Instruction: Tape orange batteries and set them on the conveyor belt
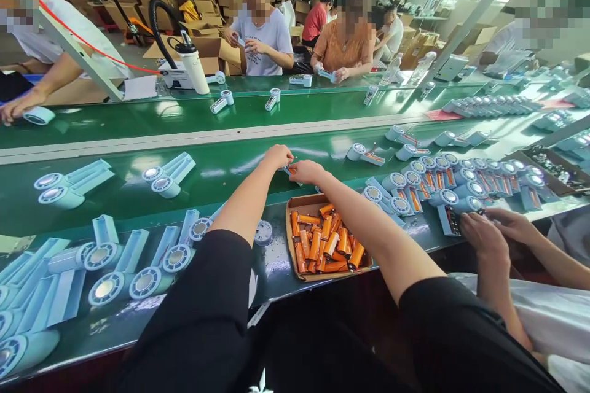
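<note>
In the middle of the view, over the near belt, my left hand (pixel 278 157) and my right hand (pixel 308 171) meet with curled fingers. Between them is a light-blue handheld fan (pixel 286 169), mostly covered by my fingers and right forearm. A bit of orange shows in its open handle, like the orange batteries nearby. Both hands look closed on the fan; which part each one grips is hidden. Below my right forearm stands a cardboard tray (pixel 291 276) heaped with orange cylindrical batteries (pixel 315 247) with wires. A round grey part (pixel 263 233) lies left of the tray.
Open-handled fans (pixel 124 279) crowd the bench on the left; fan pairs (pixel 168 177) lie on the green belt (pixel 221 166). Battery-fitted fans (pixel 442 179) are packed on the right, beside a neighbour's hands (pixel 488 239). Co-workers (pixel 262 37) handle fans across the line.
</note>
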